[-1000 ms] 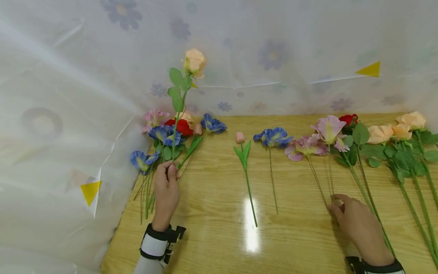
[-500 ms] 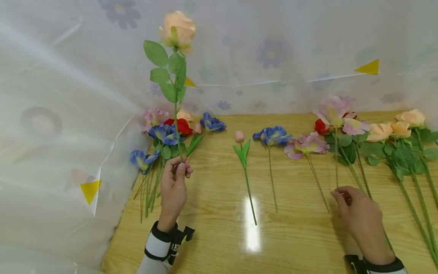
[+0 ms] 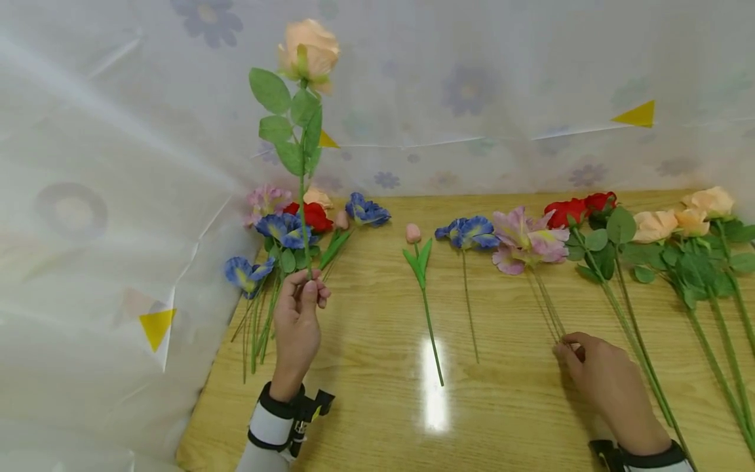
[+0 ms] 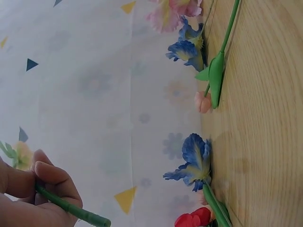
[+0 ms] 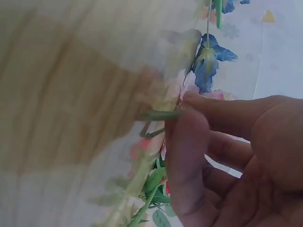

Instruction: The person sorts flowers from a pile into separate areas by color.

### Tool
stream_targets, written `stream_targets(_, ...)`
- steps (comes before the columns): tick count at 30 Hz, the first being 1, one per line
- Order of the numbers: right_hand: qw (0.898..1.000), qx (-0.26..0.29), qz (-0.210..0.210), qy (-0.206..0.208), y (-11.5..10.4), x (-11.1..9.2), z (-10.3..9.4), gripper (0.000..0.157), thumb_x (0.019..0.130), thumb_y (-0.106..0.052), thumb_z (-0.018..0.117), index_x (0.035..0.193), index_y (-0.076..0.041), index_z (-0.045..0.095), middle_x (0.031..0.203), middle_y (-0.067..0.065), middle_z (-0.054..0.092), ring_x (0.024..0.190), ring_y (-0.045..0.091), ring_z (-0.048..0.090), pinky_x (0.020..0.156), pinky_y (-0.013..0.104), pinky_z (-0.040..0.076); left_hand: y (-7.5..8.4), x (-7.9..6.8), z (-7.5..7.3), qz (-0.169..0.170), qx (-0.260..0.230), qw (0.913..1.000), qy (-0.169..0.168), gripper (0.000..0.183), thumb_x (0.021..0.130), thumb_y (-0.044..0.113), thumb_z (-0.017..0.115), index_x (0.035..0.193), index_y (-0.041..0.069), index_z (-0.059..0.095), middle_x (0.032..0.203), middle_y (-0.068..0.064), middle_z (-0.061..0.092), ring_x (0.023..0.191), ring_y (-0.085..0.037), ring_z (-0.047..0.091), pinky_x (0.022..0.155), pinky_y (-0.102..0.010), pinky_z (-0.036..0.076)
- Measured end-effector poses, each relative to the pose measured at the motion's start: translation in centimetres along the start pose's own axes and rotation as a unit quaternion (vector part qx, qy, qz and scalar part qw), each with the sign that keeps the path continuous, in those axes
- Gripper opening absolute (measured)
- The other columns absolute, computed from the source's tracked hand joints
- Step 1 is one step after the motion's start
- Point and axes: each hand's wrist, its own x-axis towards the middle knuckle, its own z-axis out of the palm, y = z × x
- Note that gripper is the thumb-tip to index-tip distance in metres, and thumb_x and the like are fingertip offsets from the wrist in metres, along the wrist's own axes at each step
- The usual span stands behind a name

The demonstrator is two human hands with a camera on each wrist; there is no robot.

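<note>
My left hand [image 3: 297, 328] pinches the stem of a peach rose [image 3: 309, 56] and holds it upright above the table. In the left wrist view the cut end of its stem [image 4: 75, 210] pokes out below the fingers. At right, my right hand [image 3: 607, 383] pinches a thin stem [image 5: 161, 115] of a pink iris [image 3: 539, 242], its end protruding past thumb and finger. That iris overlaps a second pink iris [image 3: 508, 262], and their stems run almost side by side. Immediately left of them lies a blue iris [image 3: 468, 233].
One pink tulip [image 3: 414, 234] lies mid-table. Mixed flowers, including a red rose [image 3: 312, 216] and blue irises [image 3: 244, 276], are heaped at left. Red roses [image 3: 566, 213] and several peach roses [image 3: 655, 227] lie at right. A patterned sheet [image 3: 413, 78] hangs behind the wooden table [image 3: 366, 393].
My left hand has raised the peach rose and shifted slightly right. My right hand has lifted a pink iris, then brought it left and down onto the other pink iris, uncovering a red rose.
</note>
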Motion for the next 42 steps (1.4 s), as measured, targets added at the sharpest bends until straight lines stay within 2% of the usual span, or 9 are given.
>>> stream_targets(4, 1.0, 0.002, 0.017, -0.01, 0.0, -0.2, -0.4, 0.046, 0.098, -0.035, 0.058, 0.117, 0.008, 0.062, 0.077, 0.005, 0.064, 0.053, 0.013, 0.051, 0.044, 0.032, 0.038, 0.2, 0.0, 0.1, 0.007, -0.004, 1.0, -0.006, 0.026, 0.104, 0.007, 0.044, 0.119, -0.013, 0.05, 0.098, -0.014, 0.057, 0.085, -0.025, 0.06, 0.071, -0.026, 0.05)
stream_targets(9, 0.997, 0.02, -0.025, 0.072, -1.8, -0.8, -0.6, 0.041, 0.099, -0.035, 0.059, 0.113, 0.004, 0.065, 0.077, 0.003, 0.064, 0.056, 0.011, 0.054, 0.044, 0.027, 0.038, 0.9, -0.2, 0.8, 0.023, -0.002, 0.999, -0.04, 0.022, 0.1, 0.002, 0.05, 0.117, -0.012, 0.053, 0.099, -0.017, 0.064, 0.088, -0.019, 0.064, 0.078, -0.029, 0.053)
stream_targets(12, 0.991, 0.066, -0.066, 0.101, -4.3, -1.3, -0.4, 0.03, 0.097, -0.031, 0.062, 0.108, -0.005, 0.069, 0.078, -0.001, 0.066, 0.061, 0.008, 0.058, 0.048, 0.024, 0.043, 1.5, -0.7, 1.7, 0.019, 0.006, 0.9966, -0.081, 0.019, 0.099, 0.0, 0.053, 0.116, -0.008, 0.057, 0.099, -0.016, 0.069, 0.094, -0.018, 0.066, 0.086, -0.03, 0.052)
stream_targets(15, 0.981, 0.152, -0.101, 0.062, -7.3, -1.8, 0.2, 0.023, 0.098, -0.028, 0.061, 0.111, -0.012, 0.069, 0.086, -0.005, 0.069, 0.071, 0.006, 0.063, 0.059, 0.023, 0.051, 2.0, -1.4, 3.2, 0.008, 0.004, 0.9907, -0.136, 0.017, 0.098, 0.0, 0.055, 0.114, -0.003, 0.06, 0.097, -0.012, 0.072, 0.099, -0.02, 0.067, 0.09, -0.031, 0.051)
stream_targets(23, 0.899, 0.373, -0.196, -0.118, -13.1, -3.0, 2.3, 0.033, 0.104, -0.021, 0.049, 0.135, -0.014, 0.055, 0.125, 0.001, 0.065, 0.11, 0.014, 0.064, 0.088, 0.026, 0.052, 3.1, -3.6, 8.3, -0.014, -0.033, 0.9646, -0.261, 0.017, 0.1, 0.009, 0.055, 0.116, 0.01, 0.062, 0.103, -0.003, 0.073, 0.115, -0.019, 0.059, 0.102, -0.037, 0.042)
stream_targets(28, 0.877, 0.396, -0.256, -0.088, -14.2, -3.4, 2.9, 0.027, 0.102, -0.007, 0.049, 0.126, -0.008, 0.062, 0.11, 0.003, 0.071, 0.1, 0.018, 0.068, 0.082, 0.03, 0.056, 3.0, -4.7, 10.4, -0.016, -0.06, 0.9527, -0.297, 0.017, 0.1, 0.008, 0.054, 0.116, 0.009, 0.06, 0.105, -0.007, 0.073, 0.114, -0.017, 0.06, 0.101, -0.037, 0.044)
stream_targets(32, 0.874, 0.403, -0.271, -0.015, -13.8, -3.7, 3.1, 0.025, 0.098, 0.002, 0.053, 0.114, -0.008, 0.069, 0.093, -0.001, 0.072, 0.085, 0.017, 0.07, 0.074, 0.031, 0.057, 2.9, -4.8, 10.7, 0.002, -0.052, 0.9515, -0.303, 0.02, 0.099, 0.01, 0.056, 0.119, 0.009, 0.06, 0.111, -0.005, 0.071, 0.109, -0.016, 0.063, 0.096, -0.035, 0.047)
stream_targets(36, 0.873, 0.404, -0.271, 0.037, -12.4, -3.6, 2.3, 0.027, 0.093, 0.011, 0.055, 0.11, -0.004, 0.071, 0.089, 0.003, 0.073, 0.079, 0.017, 0.07, 0.07, 0.029, 0.057, 2.4, -4.2, 9.7, 0.0, 0.037, 0.9516, -0.305, 0.03, 0.099, 0.021, 0.059, 0.128, 0.011, 0.057, 0.122, -0.001, 0.064, 0.111, -0.014, 0.059, 0.093, -0.034, 0.048)
stream_targets(42, 0.951, 0.229, -0.145, 0.147, -8.0, -3.5, -1.4, 0.018, 0.092, -0.001, 0.064, 0.108, 0.0, 0.073, 0.083, 0.0, 0.074, 0.071, 0.01, 0.07, 0.064, 0.02, 0.054, -0.7, -2.7, 4.1, -0.067, 0.208, 0.9483, -0.231, 0.041, 0.099, 0.029, 0.059, 0.135, 0.01, 0.052, 0.13, -0.005, 0.055, 0.118, -0.024, 0.052, 0.096, -0.046, 0.045)
